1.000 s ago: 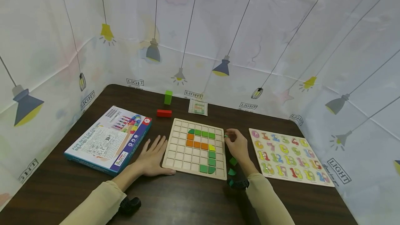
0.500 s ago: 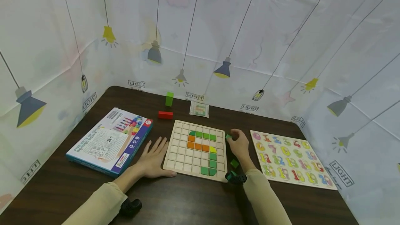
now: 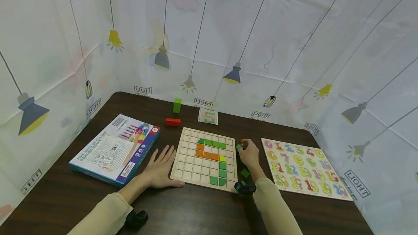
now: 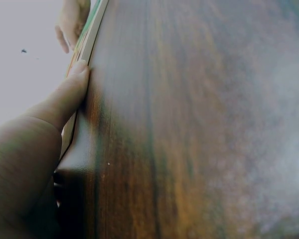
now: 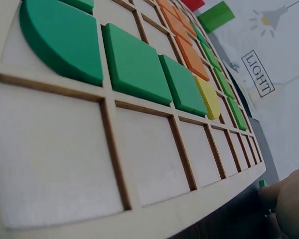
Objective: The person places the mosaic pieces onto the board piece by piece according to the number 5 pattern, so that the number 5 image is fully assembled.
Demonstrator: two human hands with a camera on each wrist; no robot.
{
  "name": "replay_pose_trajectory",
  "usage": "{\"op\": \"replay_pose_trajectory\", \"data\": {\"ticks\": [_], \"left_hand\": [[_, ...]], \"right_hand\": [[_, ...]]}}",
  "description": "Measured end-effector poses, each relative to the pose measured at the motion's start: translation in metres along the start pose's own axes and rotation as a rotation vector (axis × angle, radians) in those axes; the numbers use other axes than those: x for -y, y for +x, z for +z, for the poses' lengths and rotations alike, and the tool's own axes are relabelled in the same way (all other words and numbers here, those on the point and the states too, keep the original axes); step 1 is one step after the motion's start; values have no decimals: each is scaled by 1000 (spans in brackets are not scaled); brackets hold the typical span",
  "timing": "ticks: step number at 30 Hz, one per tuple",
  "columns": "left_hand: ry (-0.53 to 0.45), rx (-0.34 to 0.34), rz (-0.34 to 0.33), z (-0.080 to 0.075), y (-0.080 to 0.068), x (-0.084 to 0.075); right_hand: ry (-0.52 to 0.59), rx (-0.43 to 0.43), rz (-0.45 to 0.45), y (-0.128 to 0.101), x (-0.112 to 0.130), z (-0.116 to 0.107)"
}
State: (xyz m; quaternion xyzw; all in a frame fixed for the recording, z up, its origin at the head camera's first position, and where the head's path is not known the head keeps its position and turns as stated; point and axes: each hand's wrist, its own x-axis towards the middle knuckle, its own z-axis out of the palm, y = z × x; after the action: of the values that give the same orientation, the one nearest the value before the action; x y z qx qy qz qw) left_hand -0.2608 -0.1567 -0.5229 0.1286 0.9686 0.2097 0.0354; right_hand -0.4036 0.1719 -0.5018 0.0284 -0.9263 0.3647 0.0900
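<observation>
Green piece (image 3: pixel 239 147): your right hand (image 3: pixel 250 154) pinches it just beside the grid board (image 3: pixel 191 162), right edge. Your left hand (image 3: pixel 160 168) lies spread; only the wrist view shows its thumb (image 4: pixel 70 92) touching the board's edge.

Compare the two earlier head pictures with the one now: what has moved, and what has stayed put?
Little has moved. The right hand, pinching a small green piece, stays beside the grid board's right edge, shifted only slightly; much of that is the camera's own drift. The left hand remains flat on the table against the board's left edge. The coloured tiles, boxed game and number puzzle are unchanged.
</observation>
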Motion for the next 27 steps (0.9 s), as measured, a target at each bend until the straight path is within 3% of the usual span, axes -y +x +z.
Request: {"op": "replay_pose_trajectory", "data": {"ticks": [14, 27], "left_hand": [[-25, 4, 21, -7, -4, -5], [-17, -1, 34, -7, -4, -4]], "right_hand": [[36, 6, -86, -15, -4, -11], [111, 53, -209, -39, 21, -18]]}}
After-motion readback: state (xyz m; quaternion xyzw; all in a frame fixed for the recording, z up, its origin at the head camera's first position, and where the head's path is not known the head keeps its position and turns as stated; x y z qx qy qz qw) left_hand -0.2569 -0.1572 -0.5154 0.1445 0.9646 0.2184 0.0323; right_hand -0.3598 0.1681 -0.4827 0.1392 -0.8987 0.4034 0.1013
